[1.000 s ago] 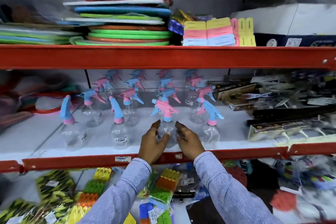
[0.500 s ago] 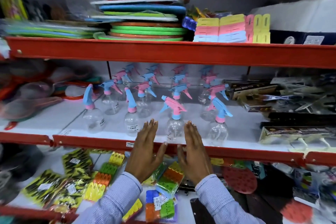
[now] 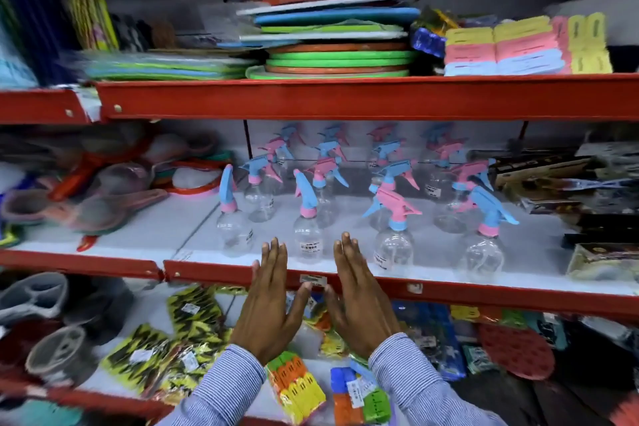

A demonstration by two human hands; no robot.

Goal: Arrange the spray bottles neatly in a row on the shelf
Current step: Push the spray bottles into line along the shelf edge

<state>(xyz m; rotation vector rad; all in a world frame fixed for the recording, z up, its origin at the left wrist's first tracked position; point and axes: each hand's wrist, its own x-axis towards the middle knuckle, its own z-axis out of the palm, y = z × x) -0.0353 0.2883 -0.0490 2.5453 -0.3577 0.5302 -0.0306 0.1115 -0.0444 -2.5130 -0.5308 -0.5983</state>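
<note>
Bottle (image 3: 307, 235) upright, nozzle toward camera.

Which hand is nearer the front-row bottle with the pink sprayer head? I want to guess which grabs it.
The right hand. It sits just left of the pink-headed bottle, while the left hand is farther left, beyond another bottle.

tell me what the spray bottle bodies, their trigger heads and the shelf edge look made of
Bottle body: clear glossy plastic, probably; the shelf shows through it.
Trigger head: opaque pink and blue moulded plastic.
Shelf edge: red painted metal, likely; it looks smooth, with visible fasteners.
</note>
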